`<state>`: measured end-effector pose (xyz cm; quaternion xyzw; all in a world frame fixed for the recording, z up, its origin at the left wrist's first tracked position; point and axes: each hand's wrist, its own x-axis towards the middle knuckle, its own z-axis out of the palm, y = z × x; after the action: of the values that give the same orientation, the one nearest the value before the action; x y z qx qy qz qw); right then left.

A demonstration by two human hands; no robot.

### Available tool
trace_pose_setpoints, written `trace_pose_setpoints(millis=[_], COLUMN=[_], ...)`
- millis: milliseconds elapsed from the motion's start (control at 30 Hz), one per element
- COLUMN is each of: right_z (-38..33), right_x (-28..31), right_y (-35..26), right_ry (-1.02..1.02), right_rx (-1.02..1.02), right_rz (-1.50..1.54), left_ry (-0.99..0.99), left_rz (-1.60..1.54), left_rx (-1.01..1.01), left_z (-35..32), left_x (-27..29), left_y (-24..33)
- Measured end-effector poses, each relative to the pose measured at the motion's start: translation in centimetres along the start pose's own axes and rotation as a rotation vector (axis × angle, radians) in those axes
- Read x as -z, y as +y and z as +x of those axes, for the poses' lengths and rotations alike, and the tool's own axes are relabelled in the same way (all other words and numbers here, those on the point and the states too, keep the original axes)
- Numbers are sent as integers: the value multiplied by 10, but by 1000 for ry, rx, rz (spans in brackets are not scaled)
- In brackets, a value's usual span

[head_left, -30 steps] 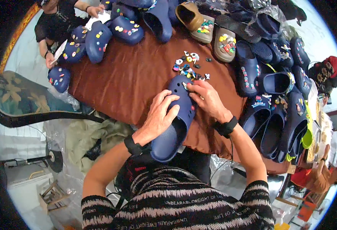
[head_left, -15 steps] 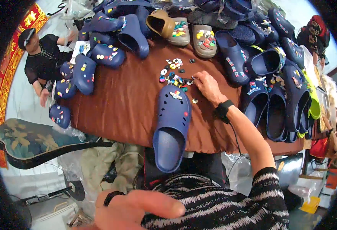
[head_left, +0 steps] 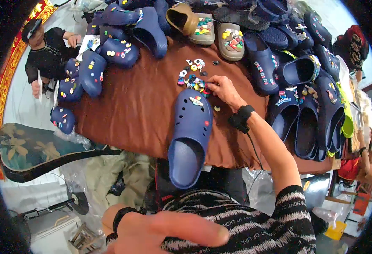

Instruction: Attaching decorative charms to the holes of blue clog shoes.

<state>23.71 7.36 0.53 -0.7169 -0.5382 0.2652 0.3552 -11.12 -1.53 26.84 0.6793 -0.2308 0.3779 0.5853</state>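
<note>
Blue clog (head_left: 189, 139), one: toe on your brown-covered surface (head_left: 131, 101), heel past its near edge; fitted charms (head_left: 196, 100), two. Loose charms (head_left: 193, 78): one pile beyond the toe, uncounted. Pale charm (head_left: 217, 109), one, right of the clog. Hands, two, apart: your right hand (head_left: 225, 90) bunched at the pile, hold unclear; your left hand (head_left: 165, 233) blurred, grip unclear.

A workshop, it seems: decorated clogs (head_left: 192, 120) crowd a cloth-covered table (head_left: 131, 93).

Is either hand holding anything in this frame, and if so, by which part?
The right hand is at the shoe charms; whether it pinches one cannot be told. The left hand, blurred, shows nothing held.
</note>
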Motion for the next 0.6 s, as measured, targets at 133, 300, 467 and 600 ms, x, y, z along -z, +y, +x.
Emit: trace_pose_setpoints(millis=[133, 300, 467, 600], right_z=[-9, -24, -59, -81], right_x=[3, 3, 9, 3], right_y=[-1, -18, -21, -37], right_ry=[12, -43, -100, -168], right_rx=[-28, -82, -90, -116], right_rz=[385, 500, 640, 579], left_ry=[98, 141, 301, 210], left_rz=[-210, 171, 884, 1001], left_rx=[-14, 72, 563, 714], left_z=[-16, -25, -49, -119], left_x=[-4, 3, 38, 57], left_y=[-5, -37, -107, -156])
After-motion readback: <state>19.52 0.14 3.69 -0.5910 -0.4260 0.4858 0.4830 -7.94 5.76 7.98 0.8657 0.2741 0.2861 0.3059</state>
